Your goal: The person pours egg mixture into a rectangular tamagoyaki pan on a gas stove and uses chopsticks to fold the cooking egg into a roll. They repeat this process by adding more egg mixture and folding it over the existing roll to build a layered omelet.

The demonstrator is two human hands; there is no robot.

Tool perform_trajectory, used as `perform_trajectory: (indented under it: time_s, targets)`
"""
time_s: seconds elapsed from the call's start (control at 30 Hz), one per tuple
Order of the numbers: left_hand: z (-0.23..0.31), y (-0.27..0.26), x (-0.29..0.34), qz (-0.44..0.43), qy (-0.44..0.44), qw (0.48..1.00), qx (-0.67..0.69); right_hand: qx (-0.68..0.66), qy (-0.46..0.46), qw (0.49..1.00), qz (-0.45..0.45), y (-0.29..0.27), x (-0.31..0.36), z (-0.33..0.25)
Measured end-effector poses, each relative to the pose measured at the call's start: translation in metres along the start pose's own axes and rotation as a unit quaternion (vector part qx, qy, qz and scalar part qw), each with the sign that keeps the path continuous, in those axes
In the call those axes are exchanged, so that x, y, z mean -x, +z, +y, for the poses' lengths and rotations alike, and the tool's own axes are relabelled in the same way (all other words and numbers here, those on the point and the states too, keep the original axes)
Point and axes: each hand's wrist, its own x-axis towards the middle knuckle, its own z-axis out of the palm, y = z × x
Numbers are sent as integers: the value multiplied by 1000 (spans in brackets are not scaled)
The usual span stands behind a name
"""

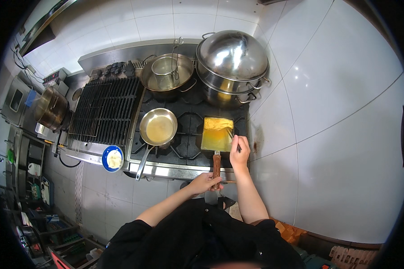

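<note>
Left hand (204,183) grips pan handle (217,163); right hand (239,153) clasps utensil (230,133), seemingly; skillet (173,127), pot (219,83) nearby.

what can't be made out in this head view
- Inside of the large steel pot: head view, hidden by its domed lid.
- Lower end of the wooden pan handle: head view, partly covered by the left hand.
- Kind of thin utensil in the right hand: head view, too small, partly hidden by that hand.
- What the pale food in the blue bowl is: head view, too small.
</note>
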Motion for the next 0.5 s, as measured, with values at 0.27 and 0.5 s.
perform_trajectory:
  time_s: [0.27,0.5]
  targets:
    - [-25,-10,-11,-8,-27,1000,9,-3,44,999,-6,-10,3,-9]
    - [-35,-12,-16,9,-85,996,6,-24,53,998,21,-54,25,-49]
